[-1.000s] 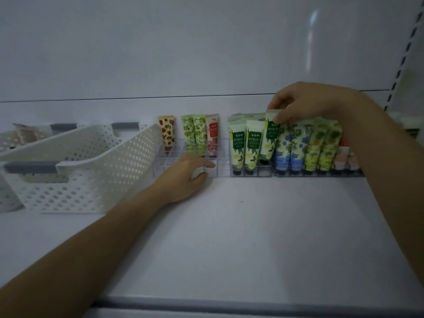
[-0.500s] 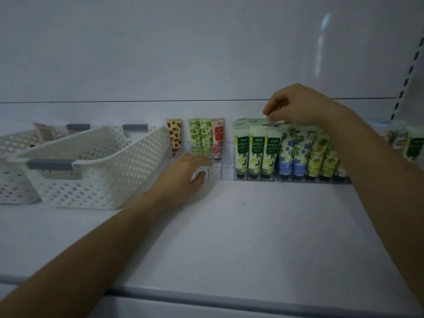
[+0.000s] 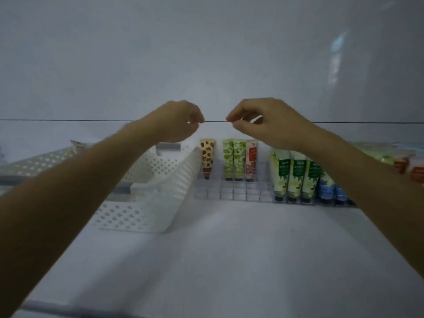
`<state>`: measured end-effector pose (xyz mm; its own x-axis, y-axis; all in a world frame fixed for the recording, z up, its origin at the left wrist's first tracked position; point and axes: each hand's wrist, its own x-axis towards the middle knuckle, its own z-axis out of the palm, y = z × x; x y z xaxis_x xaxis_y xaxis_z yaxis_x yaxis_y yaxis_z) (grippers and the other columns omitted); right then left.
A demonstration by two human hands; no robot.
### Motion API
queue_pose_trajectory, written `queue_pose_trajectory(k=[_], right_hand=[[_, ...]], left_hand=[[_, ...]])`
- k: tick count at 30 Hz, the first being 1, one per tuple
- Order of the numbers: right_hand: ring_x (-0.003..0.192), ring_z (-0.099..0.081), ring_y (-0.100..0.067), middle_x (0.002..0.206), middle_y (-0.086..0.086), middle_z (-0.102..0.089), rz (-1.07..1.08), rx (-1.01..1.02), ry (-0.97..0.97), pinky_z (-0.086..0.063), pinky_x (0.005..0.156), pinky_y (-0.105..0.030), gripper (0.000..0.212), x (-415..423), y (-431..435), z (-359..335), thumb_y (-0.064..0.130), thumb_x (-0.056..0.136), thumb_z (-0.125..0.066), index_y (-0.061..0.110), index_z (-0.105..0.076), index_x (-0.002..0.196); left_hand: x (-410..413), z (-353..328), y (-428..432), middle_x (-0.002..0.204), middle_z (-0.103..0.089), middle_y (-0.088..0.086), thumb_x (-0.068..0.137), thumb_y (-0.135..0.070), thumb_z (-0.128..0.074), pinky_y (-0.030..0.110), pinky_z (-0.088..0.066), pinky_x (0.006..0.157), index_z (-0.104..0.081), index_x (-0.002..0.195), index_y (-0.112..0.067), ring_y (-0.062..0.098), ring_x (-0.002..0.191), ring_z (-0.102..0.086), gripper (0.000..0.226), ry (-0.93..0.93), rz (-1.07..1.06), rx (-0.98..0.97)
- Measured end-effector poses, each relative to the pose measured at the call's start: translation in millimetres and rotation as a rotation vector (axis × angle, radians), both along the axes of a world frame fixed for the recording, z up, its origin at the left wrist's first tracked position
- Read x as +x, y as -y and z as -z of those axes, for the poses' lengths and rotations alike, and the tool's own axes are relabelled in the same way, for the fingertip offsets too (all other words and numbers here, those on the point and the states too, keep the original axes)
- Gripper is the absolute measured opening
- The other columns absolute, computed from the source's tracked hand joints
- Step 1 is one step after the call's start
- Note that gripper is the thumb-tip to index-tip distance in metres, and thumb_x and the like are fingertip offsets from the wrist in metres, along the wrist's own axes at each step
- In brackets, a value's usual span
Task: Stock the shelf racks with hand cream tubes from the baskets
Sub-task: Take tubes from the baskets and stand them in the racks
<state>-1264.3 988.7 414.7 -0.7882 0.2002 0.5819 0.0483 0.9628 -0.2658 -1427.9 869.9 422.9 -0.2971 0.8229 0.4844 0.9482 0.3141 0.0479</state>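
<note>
The hand cream tubes [image 3: 294, 175] were stood upright in the clear racks [image 3: 234, 191] at the back of the shelf [image 3: 229, 249], below both hands and touched by neither. The left hand [image 3: 179, 121] and right hand [image 3: 263, 122] were held above them, near each other, fingers curled closed on themselves. A white basket [image 3: 146, 214] was set just left of the racks.

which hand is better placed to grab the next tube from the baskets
Left, most likely: the left hand hovers right above the white basket, while the right hand hovers over the clear rack and its tubes, farther from the baskets. Neither hand shows a tube in it.
</note>
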Motion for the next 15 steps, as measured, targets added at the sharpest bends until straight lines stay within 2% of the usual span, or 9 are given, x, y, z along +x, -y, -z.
queue_pose_trajectory(k=[6, 8, 10, 15], right_hand=[[0.093, -0.056, -0.001, 0.106, 0.013, -0.057, -0.124, 0.079, 0.179, -0.045, 0.082, -0.016, 0.019, -73.0, 53.4, -0.7, 0.028, 0.093, -0.052, 0.028, -0.059, 0.110], [0.097, -0.056, -0.004, 0.109, 0.012, -0.056, -0.129, 0.102, 0.259, -0.045, 0.084, -0.019, 0.022, -102.8, 67.0, 1.0, 0.029, 0.093, -0.051, 0.027, -0.058, 0.114], [0.098, -0.056, -0.005, 0.109, 0.012, -0.056, -0.134, 0.104, 0.313, -0.046, 0.086, -0.021, 0.023, -131.3, 78.0, 1.8, 0.030, 0.093, -0.051, 0.027, -0.058, 0.115], [0.097, -0.055, -0.004, 0.109, 0.013, -0.056, -0.124, 0.093, 0.420, -0.049, 0.087, -0.026, 0.022, -191.2, 96.8, 1.0, 0.034, 0.093, -0.050, 0.031, -0.057, 0.114]], left_hand=[[-90.8, -8.1, 70.2, 0.120, -0.061, 0.009, 0.093, -0.009, -0.047, 0.027, -0.039, 0.090, -0.061, 0.116, -0.011, 0.023, 0.105, -0.056, 0.027, 0.069, -0.202, -0.110], [-121.2, -4.9, 91.7, 0.117, -0.062, 0.009, 0.092, -0.007, -0.049, 0.027, -0.040, 0.089, -0.062, 0.115, -0.009, 0.021, 0.097, -0.058, 0.027, 0.113, -0.247, -0.158], [-150.5, -1.8, 110.0, 0.113, -0.064, 0.009, 0.091, -0.007, -0.050, 0.026, -0.041, 0.085, -0.061, 0.114, -0.010, 0.017, 0.086, -0.057, 0.026, 0.151, -0.269, -0.200], [-210.2, 7.6, 133.7, 0.112, -0.064, 0.002, 0.089, -0.009, -0.057, 0.021, -0.039, 0.081, -0.060, 0.116, -0.014, 0.012, 0.087, -0.055, 0.028, 0.163, -0.215, -0.322]])
